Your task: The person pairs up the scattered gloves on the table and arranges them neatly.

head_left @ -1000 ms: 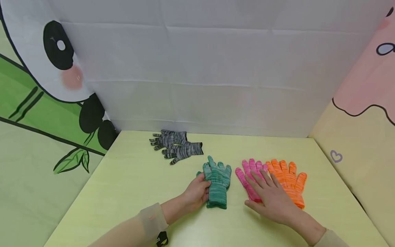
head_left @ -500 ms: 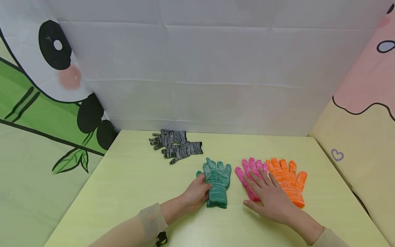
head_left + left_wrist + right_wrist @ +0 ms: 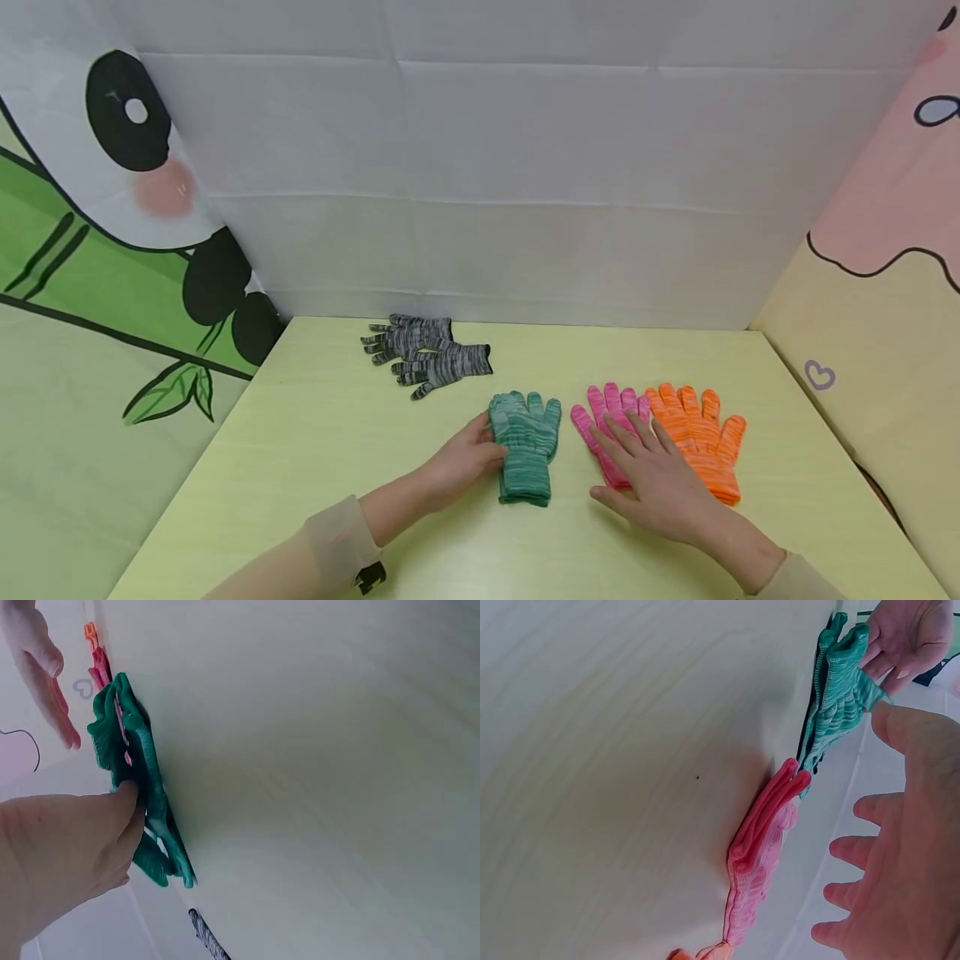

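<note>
Near the middle of the pale yellow tabletop [image 3: 315, 467], the stacked green knit gloves [image 3: 528, 446] lie lengthwise away from the person, fingers toward the back wall, cuffs nearest. The left hand [image 3: 465, 462] touches their left edge with bent fingers; whether it pinches, I cannot tell. The right hand [image 3: 663, 487], holding nothing, spreads its fingers above the pink gloves [image 3: 617, 417], beside the orange gloves [image 3: 703, 442].

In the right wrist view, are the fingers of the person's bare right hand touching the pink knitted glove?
No, a visible gap separates the fingers of the right hand from the pink knitted glove.
</note>
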`<state>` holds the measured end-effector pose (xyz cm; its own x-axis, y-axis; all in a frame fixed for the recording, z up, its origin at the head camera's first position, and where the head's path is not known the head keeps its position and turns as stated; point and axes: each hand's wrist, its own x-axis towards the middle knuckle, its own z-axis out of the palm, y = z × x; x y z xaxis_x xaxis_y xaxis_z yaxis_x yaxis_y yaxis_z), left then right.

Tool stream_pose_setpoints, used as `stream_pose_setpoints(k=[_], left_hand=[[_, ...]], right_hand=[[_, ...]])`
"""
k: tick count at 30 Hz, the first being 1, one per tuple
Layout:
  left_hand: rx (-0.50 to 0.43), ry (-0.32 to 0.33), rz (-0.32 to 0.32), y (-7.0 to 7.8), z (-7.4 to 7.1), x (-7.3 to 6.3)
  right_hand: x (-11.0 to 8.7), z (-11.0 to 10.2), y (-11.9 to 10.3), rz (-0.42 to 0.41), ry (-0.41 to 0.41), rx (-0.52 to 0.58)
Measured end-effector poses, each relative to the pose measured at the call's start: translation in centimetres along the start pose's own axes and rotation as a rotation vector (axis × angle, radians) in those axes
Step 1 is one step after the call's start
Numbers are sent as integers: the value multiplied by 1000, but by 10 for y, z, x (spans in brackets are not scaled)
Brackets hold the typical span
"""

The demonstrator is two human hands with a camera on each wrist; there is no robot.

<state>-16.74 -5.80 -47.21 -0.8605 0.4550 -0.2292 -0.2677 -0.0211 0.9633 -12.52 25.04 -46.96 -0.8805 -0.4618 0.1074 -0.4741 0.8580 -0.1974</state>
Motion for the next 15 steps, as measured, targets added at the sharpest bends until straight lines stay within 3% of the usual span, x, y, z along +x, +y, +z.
stream_pose_setpoints(k=[6,10,13,15], left_hand=[[91,71,-17,10,-21,-8],[164,114,35,12,-34,-9],[313,136,117,14,-41,-11],[487,127,187,16,-44,-13]], right_hand=[[2,3,1,11,-16,-20],[3,4,1,6,-19,-36],[3,4,0,-1,-15,-42],[3,4,0,-2,-16,-37]])
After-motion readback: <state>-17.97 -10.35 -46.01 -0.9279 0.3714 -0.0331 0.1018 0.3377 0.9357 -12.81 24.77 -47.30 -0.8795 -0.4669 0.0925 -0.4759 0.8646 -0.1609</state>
